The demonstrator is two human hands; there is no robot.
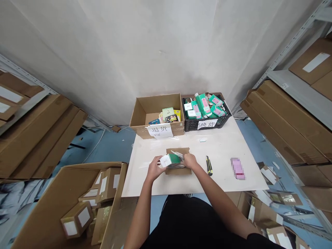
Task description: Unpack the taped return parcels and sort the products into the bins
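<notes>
A small open cardboard box (178,171) lies on the white table in front of me. Above it, a green-and-white product carton (169,159) is tilted, its white end toward the left. My left hand (155,168) grips that white end between thumb and fingers. At the box's right side is my right hand (189,161), its fingers closed near a thin whitish strip or flap (177,154) beside the carton. What exactly those fingers pinch is hidden. Crumpled greyish material shows under the carton inside the box.
Behind stand a labelled cardboard box (140,130) with booklets and a black crate (190,125) of green cartons. A yellow-black utility knife (209,166) and a blurred pink item (238,168) lie rightward. A large carton (64,173) of parcels stands at left; shelves flank both sides.
</notes>
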